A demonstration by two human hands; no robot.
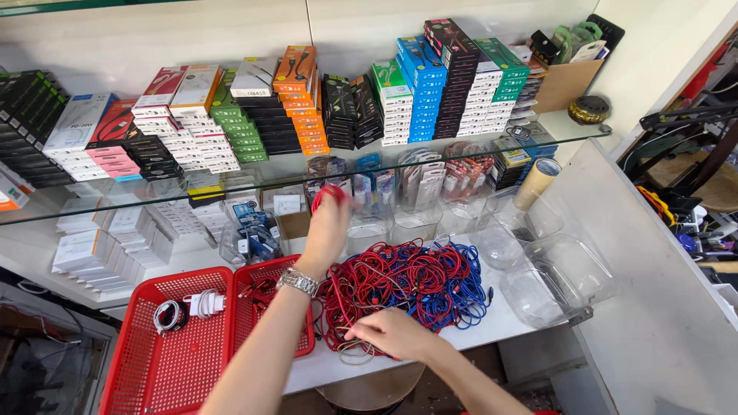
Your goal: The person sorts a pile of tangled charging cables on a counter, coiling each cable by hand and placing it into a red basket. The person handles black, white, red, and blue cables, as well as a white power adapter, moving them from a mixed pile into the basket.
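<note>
While the left hand (327, 227) grips a red cable (329, 192) under the glass shelf (192, 192), the right hand (392, 332) seemingly pinches cables (407, 280).

There is a single view, from a camera worn on the person's head. It looks down and forward from above the counter (430, 338), tilted steeply, so the glass shelf (307, 173) of stacked boxes (254, 115) fills the upper half and the wall lies beyond. It sits near, with both forearms entering from the bottom edge. The red baskets (165, 361) fall lower left, the floor at the bottom corners. The wide lens bends the edges.
</note>
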